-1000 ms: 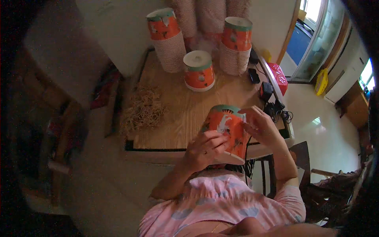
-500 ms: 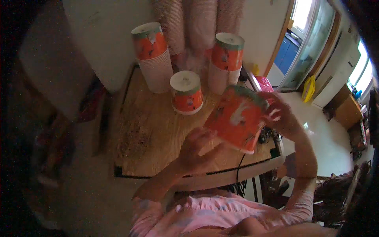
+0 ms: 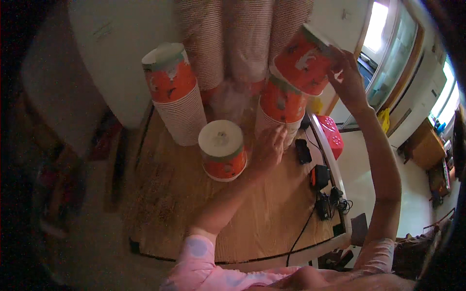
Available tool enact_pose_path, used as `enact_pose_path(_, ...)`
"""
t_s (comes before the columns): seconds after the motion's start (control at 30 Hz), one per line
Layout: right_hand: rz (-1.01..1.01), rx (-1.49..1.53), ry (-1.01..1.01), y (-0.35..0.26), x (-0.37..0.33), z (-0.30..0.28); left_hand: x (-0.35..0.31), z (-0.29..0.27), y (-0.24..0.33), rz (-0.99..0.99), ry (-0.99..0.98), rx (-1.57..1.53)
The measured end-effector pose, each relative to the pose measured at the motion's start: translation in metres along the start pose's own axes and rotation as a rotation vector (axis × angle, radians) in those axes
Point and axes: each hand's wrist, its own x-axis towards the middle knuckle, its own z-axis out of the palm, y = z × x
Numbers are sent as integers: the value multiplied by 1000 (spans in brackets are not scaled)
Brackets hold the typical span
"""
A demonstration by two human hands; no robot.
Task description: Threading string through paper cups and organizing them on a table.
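Observation:
My right hand grips the side of an orange paper bucket, upside down and tilted, with its green band and white base at the top. Its lower rim overlaps the top of the right stack of paper buckets; whether it is fully on cannot be made out. Against the lower side of that stack, my left hand is closed with its fingers bent. A short upturned bucket stands alone at the middle of the table. On the left rises a taller stack of buckets, an orange one topmost.
Tall columns of nested buckets stand at the back by the wall. Along the table's right side lie black adapters, a cable and a small black box. A red plastic stool is beyond the table's right edge.
My right hand has lifted the orange bucket up and away to the right stack. My left hand has let go of it and moved to that stack's side.

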Motion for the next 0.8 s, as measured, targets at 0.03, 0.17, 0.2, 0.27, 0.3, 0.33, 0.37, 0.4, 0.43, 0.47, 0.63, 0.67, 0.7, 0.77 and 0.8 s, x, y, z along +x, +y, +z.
enact_pose_path(0.03, 5, 42, -38, 0, 2, 10, 1, 10, -9, -13, 22, -7)
enact_pose_path(0.17, 156, 59, -174, -4, 2, 23, 3, 30, -24, -145, -29, 1)
enact_pose_path(0.2, 164, 58, -176, 1, 1, 26, 2, 33, -26, -146, -36, -3)
enact_pose_path(0.27, 15, 93, -137, 10, -2, 33, 1, 39, -31, -169, -59, -23)
enact_pose_path(0.3, 25, 98, -142, 11, -1, 36, 1, 39, -32, -174, -70, -24)
enact_pose_path(0.33, 12, 92, -172, 11, 0, 38, 1, 40, -32, -158, -14, -18)
enact_pose_path(0.37, -1, 87, -202, 11, 1, 40, 2, 40, -33, -142, 42, -13)
enact_pose_path(0.4, 8, 85, -209, 12, 0, 40, 1, 41, -33, -145, 34, -21)
enact_pose_path(0.43, -30, 79, -238, 13, -1, 39, 1, 42, -34, -151, 19, -58)
enact_pose_path(0.47, -69, 73, -268, 13, -3, 39, 0, 42, -34, -156, 4, -96)
enact_pose_path(0.63, -37, 17, -314, 7, -15, 47, -2, 42, -43, -135, -3, -156)
enact_pose_path(0.67, -23, -15, -336, 5, -17, 48, -4, 42, -45, -137, 12, -267)
enact_pose_path(0.7, -17, -17, -341, 7, -21, 51, -4, 43, -43, -139, 7, -273)
enact_pose_path(0.77, -171, -53, -273, 9, -29, 58, -6, 44, -39, -103, 89, -98)
enact_pose_path(0.8, -164, -49, -279, 8, -31, 60, -4, 39, -36, -109, 81, -100)
